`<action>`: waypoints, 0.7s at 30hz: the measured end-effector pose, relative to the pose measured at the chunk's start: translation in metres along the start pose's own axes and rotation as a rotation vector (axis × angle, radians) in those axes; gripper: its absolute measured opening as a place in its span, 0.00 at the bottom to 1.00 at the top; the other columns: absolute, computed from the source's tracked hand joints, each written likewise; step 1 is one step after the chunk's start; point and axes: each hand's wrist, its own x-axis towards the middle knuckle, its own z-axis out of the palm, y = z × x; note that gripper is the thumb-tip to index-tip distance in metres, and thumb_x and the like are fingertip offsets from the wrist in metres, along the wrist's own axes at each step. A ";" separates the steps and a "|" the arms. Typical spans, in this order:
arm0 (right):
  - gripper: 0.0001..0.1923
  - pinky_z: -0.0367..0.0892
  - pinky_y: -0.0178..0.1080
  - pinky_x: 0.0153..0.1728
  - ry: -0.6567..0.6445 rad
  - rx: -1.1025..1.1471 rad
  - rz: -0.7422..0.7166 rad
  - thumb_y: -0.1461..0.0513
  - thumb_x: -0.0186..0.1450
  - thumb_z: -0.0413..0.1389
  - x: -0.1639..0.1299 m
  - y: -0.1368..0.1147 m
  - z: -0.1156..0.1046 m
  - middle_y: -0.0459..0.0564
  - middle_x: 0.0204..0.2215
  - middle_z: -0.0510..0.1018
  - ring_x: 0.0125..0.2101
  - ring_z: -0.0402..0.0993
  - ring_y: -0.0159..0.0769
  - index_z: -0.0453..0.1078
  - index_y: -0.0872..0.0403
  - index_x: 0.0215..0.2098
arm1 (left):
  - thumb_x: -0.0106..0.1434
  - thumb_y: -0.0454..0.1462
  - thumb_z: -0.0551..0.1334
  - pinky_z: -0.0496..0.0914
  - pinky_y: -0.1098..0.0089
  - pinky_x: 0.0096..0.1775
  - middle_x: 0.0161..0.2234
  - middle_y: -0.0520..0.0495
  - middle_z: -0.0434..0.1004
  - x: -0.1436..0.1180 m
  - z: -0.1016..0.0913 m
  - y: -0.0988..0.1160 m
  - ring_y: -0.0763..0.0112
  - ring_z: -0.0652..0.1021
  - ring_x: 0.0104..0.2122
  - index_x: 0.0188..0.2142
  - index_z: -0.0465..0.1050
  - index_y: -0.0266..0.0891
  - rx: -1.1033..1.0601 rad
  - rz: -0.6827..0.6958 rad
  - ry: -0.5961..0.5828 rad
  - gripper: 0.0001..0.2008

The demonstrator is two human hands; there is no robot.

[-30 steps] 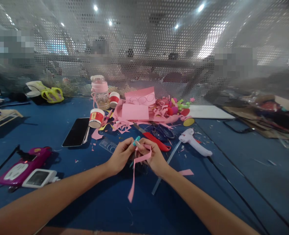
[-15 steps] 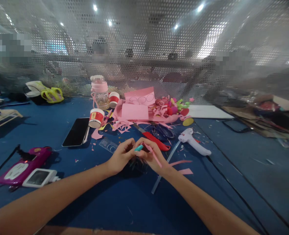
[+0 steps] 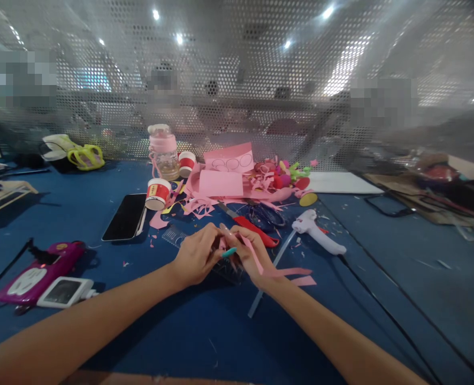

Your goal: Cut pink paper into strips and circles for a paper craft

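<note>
My left hand (image 3: 197,252) and my right hand (image 3: 250,255) meet over the middle of the blue table, fingers pinched together. A narrow pink paper strip (image 3: 253,253) runs from between the fingertips across my right hand and past its wrist. At my left thumb a slim teal piece (image 3: 229,252) pokes out; I cannot make out what it is. Fingers hide the strip's inner end. Just beyond my hands lie a red-handled utility knife (image 3: 255,231) and a clear plastic stencil (image 3: 173,235).
A white glue gun (image 3: 319,232) with a glue stick (image 3: 273,272) and cord lies right. Pink paper scraps (image 3: 221,183), paper cups (image 3: 158,193) and a bottle (image 3: 163,152) stand behind. Left are a black-screened phone (image 3: 125,216) and a purple device (image 3: 40,272). A perforated screen (image 3: 237,69) closes the back.
My fingers have shifted around the pink strip, and my left hand has rolled over. The teal piece now points more to the right and sits slightly lower.
</note>
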 end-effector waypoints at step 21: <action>0.19 0.44 0.29 0.10 -0.036 0.057 0.051 0.48 0.57 0.55 -0.002 0.002 0.002 0.37 0.11 0.59 0.10 0.51 0.21 0.63 0.54 0.21 | 0.67 0.40 0.49 0.64 0.71 0.29 0.24 0.47 0.72 -0.001 -0.003 -0.006 0.70 0.71 0.24 0.33 0.66 0.37 0.180 0.173 0.167 0.12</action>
